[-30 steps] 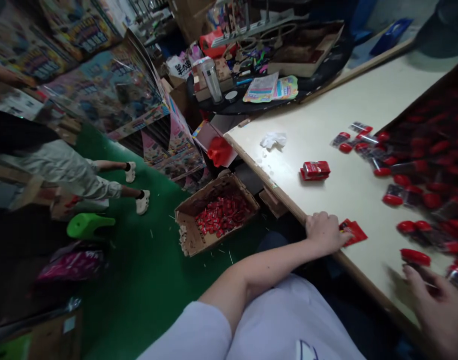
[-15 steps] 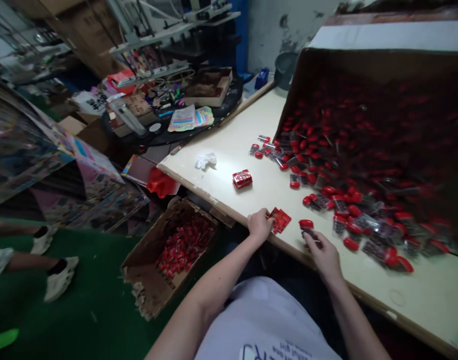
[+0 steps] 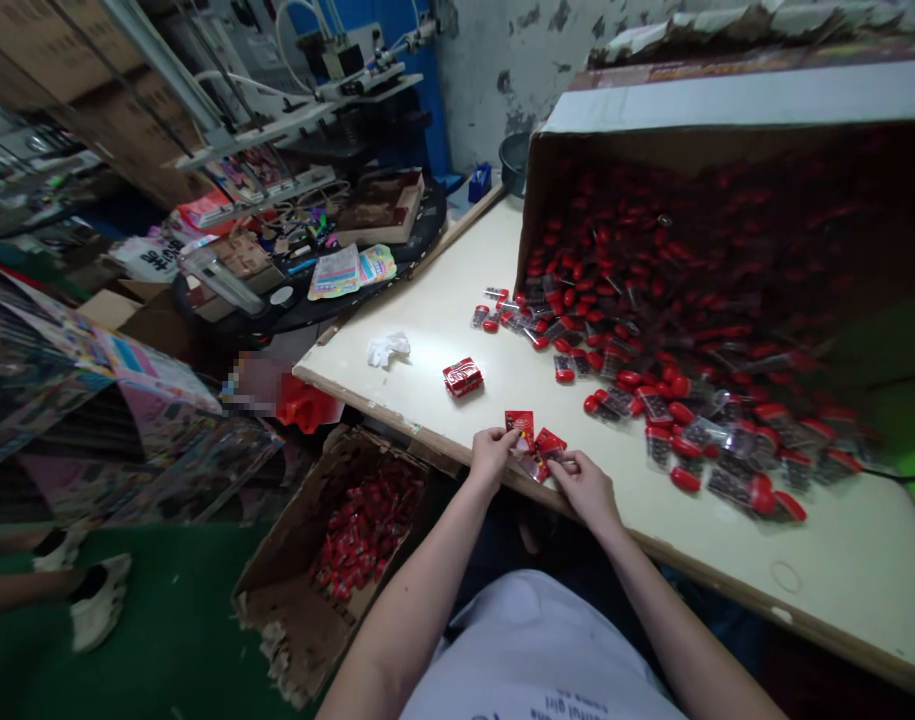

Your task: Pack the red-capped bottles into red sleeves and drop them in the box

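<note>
My left hand [image 3: 493, 456] is closed at the table's front edge, its thumb and fingers pinching the side of a small red printed card [image 3: 519, 422]. Close beside it, my right hand [image 3: 588, 488] has its fingertips closed on a second red printed card [image 3: 551, 441], which is tilted. Between the hands, the cards overlap with something pale and dark that is too small to make out. Behind them lies a small stack of red printed cards [image 3: 464, 378]. Farther right are many small clear packs with dark contents and red ends [image 3: 656, 410].
A large tipped carton [image 3: 727, 105] spills the packs over the white table [image 3: 442, 290]. Crumpled white tissue [image 3: 388, 349] lies at left. Below stands an open cardboard box [image 3: 277, 620] of red pieces. A round black table [image 3: 419, 225] and a person's shoe [image 3: 101, 605] are farther left.
My right hand has moved left, from a dark, red-ended pack to the red cards beside my left hand. The cards are now raised and spread between both hands. The camera view has shifted.
</note>
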Motion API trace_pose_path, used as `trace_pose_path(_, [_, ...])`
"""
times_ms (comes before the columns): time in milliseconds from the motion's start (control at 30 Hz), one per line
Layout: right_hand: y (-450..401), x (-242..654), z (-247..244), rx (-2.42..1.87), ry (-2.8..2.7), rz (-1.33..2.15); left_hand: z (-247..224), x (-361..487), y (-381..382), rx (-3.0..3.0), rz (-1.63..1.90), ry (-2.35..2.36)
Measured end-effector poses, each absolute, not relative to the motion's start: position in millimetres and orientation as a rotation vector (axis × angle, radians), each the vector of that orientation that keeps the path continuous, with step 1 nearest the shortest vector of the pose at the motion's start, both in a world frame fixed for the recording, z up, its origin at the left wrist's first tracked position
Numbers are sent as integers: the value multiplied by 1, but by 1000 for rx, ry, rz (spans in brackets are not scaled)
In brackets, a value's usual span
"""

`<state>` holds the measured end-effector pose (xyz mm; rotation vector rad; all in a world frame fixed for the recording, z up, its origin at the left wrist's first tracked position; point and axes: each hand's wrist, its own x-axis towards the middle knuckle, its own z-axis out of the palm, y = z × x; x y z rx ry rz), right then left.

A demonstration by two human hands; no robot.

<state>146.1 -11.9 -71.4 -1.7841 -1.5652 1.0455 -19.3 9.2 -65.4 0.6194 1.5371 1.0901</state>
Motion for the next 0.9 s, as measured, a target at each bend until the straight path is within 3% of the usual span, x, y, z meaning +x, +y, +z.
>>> trace_pose_path(500, [-37,142,-16,-1395,-1282,1362,-16,1,3,80,1239,1193])
trace_pose_path(900, [-37,142,-4,-1417,-1504,1179,3,0,-9,23,1242,993])
